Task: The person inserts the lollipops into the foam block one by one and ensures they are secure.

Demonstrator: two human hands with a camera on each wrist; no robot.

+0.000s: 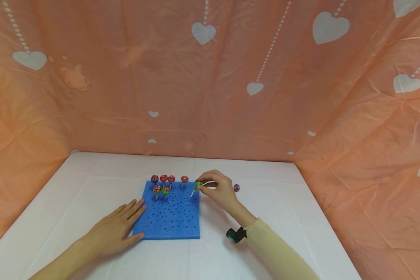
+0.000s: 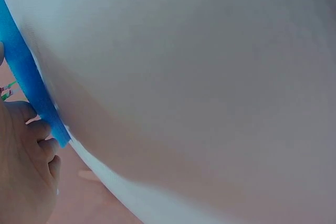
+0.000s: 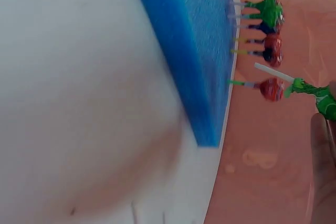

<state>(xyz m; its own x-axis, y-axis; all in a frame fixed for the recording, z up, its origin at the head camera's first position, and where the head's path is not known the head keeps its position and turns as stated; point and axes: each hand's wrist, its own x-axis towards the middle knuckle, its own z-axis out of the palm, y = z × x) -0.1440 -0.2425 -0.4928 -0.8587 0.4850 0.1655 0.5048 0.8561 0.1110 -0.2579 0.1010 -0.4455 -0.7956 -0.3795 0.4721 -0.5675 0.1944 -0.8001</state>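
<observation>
A blue foam board [image 1: 171, 229] dotted with small holes lies on the white table. Several wrapped lollipops stand in its far part, among them a red lollipop [image 1: 184, 179] and a red-and-green lollipop [image 1: 156, 189]. My right hand [image 1: 218, 188] pinches a green lollipop [image 1: 198, 184] by its wrapped head over the board's far right corner. Its white stick [image 3: 273, 72] points down and, in the right wrist view, its tip is apart from the foam. My left hand [image 1: 113, 229] rests with straight fingers on the board's left edge.
A purple lollipop [image 1: 236, 188] lies on the table beyond my right hand, partly hidden by it. Orange cloth [image 1: 196, 97] with white hearts encloses the table [image 1: 283, 233] at the back and sides. A dark wrist camera [image 1: 236, 235] is strapped at my right wrist.
</observation>
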